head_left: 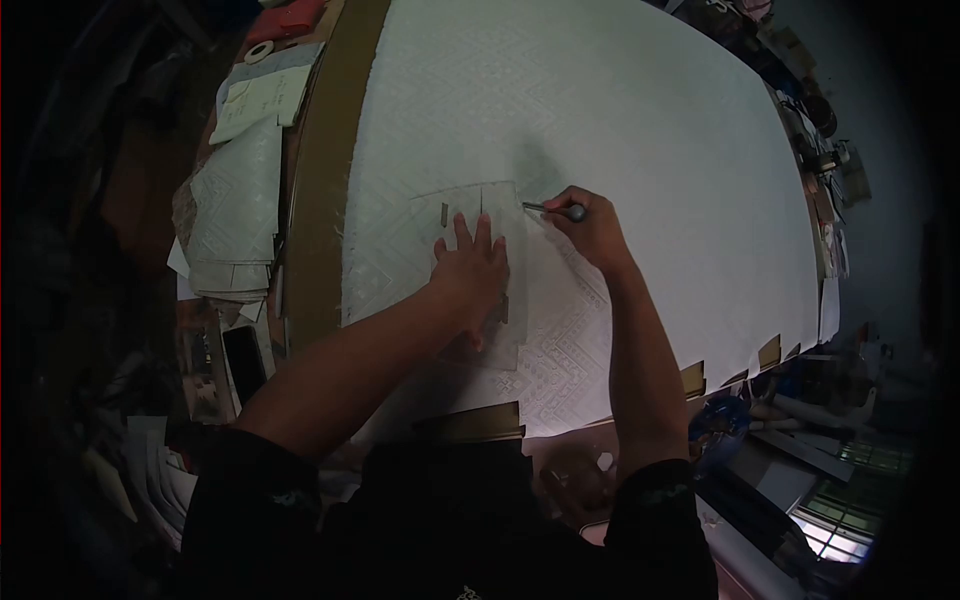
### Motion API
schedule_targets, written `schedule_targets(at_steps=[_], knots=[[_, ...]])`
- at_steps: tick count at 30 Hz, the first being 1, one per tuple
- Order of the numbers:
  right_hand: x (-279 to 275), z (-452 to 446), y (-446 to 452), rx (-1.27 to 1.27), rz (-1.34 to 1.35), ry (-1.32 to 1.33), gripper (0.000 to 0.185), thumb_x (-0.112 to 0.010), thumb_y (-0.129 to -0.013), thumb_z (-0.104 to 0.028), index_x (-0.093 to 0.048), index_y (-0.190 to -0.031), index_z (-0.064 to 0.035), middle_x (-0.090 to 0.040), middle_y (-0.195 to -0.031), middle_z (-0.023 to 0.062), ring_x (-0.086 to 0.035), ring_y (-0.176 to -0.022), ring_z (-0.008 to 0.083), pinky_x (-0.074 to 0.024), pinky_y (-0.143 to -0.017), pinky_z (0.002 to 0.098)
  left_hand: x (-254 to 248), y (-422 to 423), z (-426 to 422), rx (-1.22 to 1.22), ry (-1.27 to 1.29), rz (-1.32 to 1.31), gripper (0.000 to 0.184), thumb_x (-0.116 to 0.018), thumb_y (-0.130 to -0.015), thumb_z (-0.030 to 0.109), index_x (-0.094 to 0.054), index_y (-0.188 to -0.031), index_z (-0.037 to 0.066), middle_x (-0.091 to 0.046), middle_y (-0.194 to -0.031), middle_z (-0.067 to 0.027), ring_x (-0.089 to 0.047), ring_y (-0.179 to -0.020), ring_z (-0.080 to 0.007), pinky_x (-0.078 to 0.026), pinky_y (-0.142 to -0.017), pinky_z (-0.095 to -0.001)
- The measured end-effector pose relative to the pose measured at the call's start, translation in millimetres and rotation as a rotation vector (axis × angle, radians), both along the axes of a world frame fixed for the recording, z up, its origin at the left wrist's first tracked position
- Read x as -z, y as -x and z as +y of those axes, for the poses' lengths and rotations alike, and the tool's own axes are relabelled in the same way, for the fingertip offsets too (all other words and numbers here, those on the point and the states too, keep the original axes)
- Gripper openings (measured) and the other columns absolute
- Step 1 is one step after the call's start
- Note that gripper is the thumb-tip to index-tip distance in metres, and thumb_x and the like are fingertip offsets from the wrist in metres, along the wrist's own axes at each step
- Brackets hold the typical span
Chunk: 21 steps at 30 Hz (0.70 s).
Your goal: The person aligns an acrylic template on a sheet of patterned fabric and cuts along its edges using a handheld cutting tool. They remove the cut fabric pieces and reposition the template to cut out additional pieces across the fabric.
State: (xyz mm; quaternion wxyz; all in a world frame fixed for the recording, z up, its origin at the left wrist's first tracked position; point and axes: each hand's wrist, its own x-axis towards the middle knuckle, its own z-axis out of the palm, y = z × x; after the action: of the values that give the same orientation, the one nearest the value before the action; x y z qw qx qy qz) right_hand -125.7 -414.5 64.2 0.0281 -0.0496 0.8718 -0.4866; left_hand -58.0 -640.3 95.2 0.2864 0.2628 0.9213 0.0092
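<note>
My left hand [470, 275] lies with its fingers spread on a clear, see-through template [502, 205], pressing it against white patterned fabric [660, 160]. The template has straight sides, a gently curved far edge and dark slots near my fingers. In my closed right hand [597, 235] is a slim tool with a dark rounded handle [577, 212] and a thin metal shaft. Its tip meets the fabric at or close to the template's right edge near the far corner; exact contact cannot be made out.
Left of the fabric runs a brown table strip [325, 150]. Beyond it lie cut patterned pieces [235, 215], a paper with writing [262, 100], a tape roll [259, 52] and a dark phone [243, 362]. Brown tabs [693, 378] show along the near edge.
</note>
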Motion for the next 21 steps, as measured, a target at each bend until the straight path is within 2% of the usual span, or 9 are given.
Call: schedule_targets(at_steps=[2, 6, 9, 12, 15, 17, 18, 20, 21], knots=[[-18.0, 12.1, 30.8, -0.293, -0.190, -0.080, 0.009, -0.074, -0.090, 0.004, -0.072, -0.098, 0.0003, -0.073, -0.089, 0.0037, -0.065, -0.082, 0.0091, -0.0529, -0.078, 0.0260, -2.4, -0.9, 2.0, 0.000, 0.021, 0.014, 0.151, -0.104, -0.045, 0.049, -0.024, -0.162, -0.003, -0.012, -0.167, -0.0373, -0.014, -0.152, -0.0633, -0.039, -0.114, -0.0690], [-7.9, 20.4, 64.3, -0.496, -0.232, 0.056, 0.009, -0.073, -0.090, 0.006, -0.072, -0.097, -0.0001, -0.073, -0.090, 0.0034, -0.065, -0.082, 0.0091, -0.0535, -0.078, 0.0265, -4.6, -0.8, 4.3, 0.012, 0.028, 0.043, 0.144, -0.103, -0.047, 0.045, -0.027, -0.159, -0.005, -0.015, -0.166, -0.0378, -0.018, -0.152, -0.0625, -0.041, -0.114, -0.0666], [3.6, 27.5, 63.9, -0.493, -0.272, 0.090, 0.009, -0.072, -0.091, 0.006, -0.071, -0.097, -0.0010, -0.073, -0.090, 0.0031, -0.065, -0.083, 0.0095, -0.0539, -0.079, 0.0269, -5.6, -0.4, 8.8, -0.012, 0.052, 0.047, 0.146, -0.104, -0.045, 0.044, -0.028, -0.160, -0.003, -0.014, -0.168, -0.0352, -0.019, -0.153, -0.0590, -0.042, -0.114, -0.0653], [6.7, 30.7, 59.6, -0.504, -0.224, 0.121, 0.009, -0.072, -0.092, 0.005, -0.071, -0.098, -0.0017, -0.072, -0.089, 0.0021, -0.064, -0.082, 0.0089, -0.0535, -0.078, 0.0268, -3.5, -0.2, 9.6, -0.010, 0.053, 0.052, 0.145, -0.104, -0.046, 0.044, -0.028, -0.160, -0.003, -0.016, -0.167, -0.0356, -0.021, -0.153, -0.0593, -0.042, -0.114, -0.0658], [6.2, 31.2, 57.1, -0.470, -0.351, 0.158, 0.008, -0.073, -0.093, 0.003, -0.070, -0.099, -0.0018, -0.070, -0.089, 0.0014, -0.063, -0.082, 0.0088, -0.0533, -0.077, 0.0268, -9.4, 0.5, 13.0, 0.002, 0.088, 0.045, 0.145, -0.104, -0.046, 0.044, -0.028, -0.160, -0.004, -0.017, -0.167, -0.0360, -0.022, -0.152, -0.0592, -0.042, -0.114, -0.0656], [18.2, 32.0, 49.2, -0.438, -0.149, 0.099, 0.008, -0.074, -0.094, -0.001, -0.072, -0.102, -0.0020, -0.071, -0.088, 0.0042, -0.066, -0.081, 0.0091, -0.0543, -0.072, 0.0282, -9.6, 0.7, 14.3, 0.006, 0.101, 0.052, 0.145, -0.104, -0.046, 0.044, -0.027, -0.160, -0.004, -0.017, -0.167, -0.0362, -0.022, -0.152, -0.0594, -0.042, -0.114, -0.0654], [19.0, 30.4, 41.2, -0.434, -0.147, 0.098, 0.008, -0.074, -0.094, -0.001, -0.072, -0.102, -0.0020, -0.071, -0.088, 0.0042, -0.066, -0.081, 0.0091, -0.0543, -0.072, 0.0282, -8.7, -0.4, 14.7, 0.010, 0.108, 0.055, 0.145, -0.104, -0.046, 0.043, -0.027, -0.160, -0.004, -0.017, -0.167, -0.0364, -0.022, -0.152, -0.0595, -0.043, -0.114, -0.0651], [17.4, 20.9, 21.1, -0.210, -0.236, 0.237, 0.011, -0.075, -0.094, -0.004, -0.070, -0.104, -0.0011, -0.074, -0.095, 0.0076, -0.071, -0.086, 0.0142, -0.0573, -0.079, 0.0298, -7.8, -1.2, 14.0, 0.012, 0.101, 0.058, 0.145, -0.104, -0.046, 0.043, -0.027, -0.160, -0.004, -0.017, -0.167, -0.0365, -0.022, -0.152, -0.0597, -0.043, -0.114, -0.0651], [27.2, 15.7, 11.7, -0.207, -0.229, 0.230, 0.011, -0.075, -0.094, -0.004, -0.070, -0.104, -0.0011, -0.074, -0.095, 0.0076, -0.071, -0.086, 0.0142, -0.0573, -0.079, 0.0298, -7.5, -1.1, 12.9, 0.010, 0.094, 0.060, 0.145, -0.104, -0.046, 0.043, -0.027, -0.160, -0.004, -0.017, -0.167, -0.0366, -0.022, -0.152, -0.0599, -0.044, -0.113, -0.0651]])
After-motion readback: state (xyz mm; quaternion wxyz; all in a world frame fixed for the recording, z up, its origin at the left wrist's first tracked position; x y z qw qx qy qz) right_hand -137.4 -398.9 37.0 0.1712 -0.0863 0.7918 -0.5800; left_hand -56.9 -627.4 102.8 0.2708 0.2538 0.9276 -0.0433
